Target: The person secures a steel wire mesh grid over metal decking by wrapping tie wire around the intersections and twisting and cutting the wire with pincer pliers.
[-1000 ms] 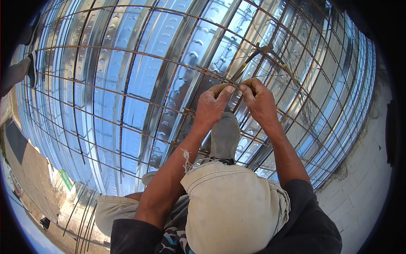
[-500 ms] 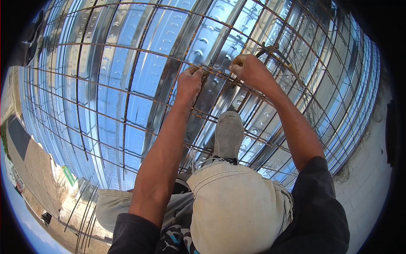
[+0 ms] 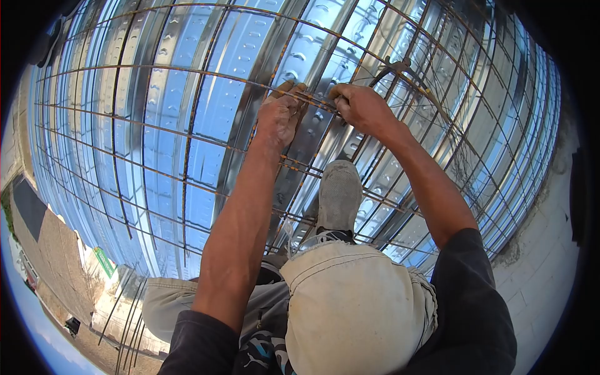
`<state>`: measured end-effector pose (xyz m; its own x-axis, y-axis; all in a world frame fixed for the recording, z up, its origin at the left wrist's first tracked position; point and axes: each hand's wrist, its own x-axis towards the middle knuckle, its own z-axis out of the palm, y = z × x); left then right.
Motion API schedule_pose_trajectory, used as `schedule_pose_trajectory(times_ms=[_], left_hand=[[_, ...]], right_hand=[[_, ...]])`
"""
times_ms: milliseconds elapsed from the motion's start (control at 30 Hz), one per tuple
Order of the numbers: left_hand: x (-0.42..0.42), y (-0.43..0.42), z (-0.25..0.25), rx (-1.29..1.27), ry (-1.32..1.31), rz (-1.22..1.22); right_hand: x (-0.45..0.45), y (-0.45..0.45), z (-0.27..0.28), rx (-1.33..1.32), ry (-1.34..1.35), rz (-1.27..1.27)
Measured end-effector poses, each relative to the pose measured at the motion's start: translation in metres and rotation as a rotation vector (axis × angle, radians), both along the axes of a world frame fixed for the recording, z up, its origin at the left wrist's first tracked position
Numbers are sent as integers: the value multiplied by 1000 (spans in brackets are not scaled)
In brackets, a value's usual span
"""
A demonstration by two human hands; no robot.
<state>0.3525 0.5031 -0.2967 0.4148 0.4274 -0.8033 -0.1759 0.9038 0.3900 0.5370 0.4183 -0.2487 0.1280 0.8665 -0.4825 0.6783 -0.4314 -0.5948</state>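
Note:
Two rusty rebars (image 3: 317,101) lie close together where they overlap in a mesh above shiny metal decking. My left hand (image 3: 280,116) is closed around these bars, its fingertips showing on the far side. Just to the right, my right hand (image 3: 361,107) is closed in a pinch against the same bars. Whatever sits between its fingers is too small or hidden to make out. A pair of pliers (image 3: 400,70) with dark handles rests on the mesh beyond my right hand. Loose thin tie wire (image 3: 455,134) is strewn over the bars near the right forearm.
Ribbed metal decking (image 3: 234,50) spreads under the mesh. My grey shoe (image 3: 339,195) is planted between the bars. A pale block wall (image 3: 531,281) borders the right side. Several upright rebars (image 3: 128,325) stand at lower left, near a green sign (image 3: 104,261).
My right hand has shifted slightly left, closer to the left hand. My left hand has turned, its fingers reaching further over the bars. The pliers stay in place.

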Motion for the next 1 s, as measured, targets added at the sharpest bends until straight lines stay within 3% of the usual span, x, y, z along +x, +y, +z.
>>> schedule_pose_trajectory(times_ms=[133, 233, 333, 567, 867, 1000], left_hand=[[0, 1, 4, -35, -96, 154], [6, -3, 3, -16, -105, 218], [9, -7, 1, 28, -85, 236], [10, -2, -9, -59, -122, 352], [13, 1, 5, -48, -29, 262], [5, -2, 24, 29, 208, -5]], right_hand=[[-11, 22, 3, -115, -53, 110], [-13, 28, -2, -12, -74, 204], [-9, 37, 8, -182, -34, 254], [-19, 44, 8, -195, 25, -73], [-15, 37, -1, -112, 96, -144], [-15, 35, -4, -97, 108, -196]])
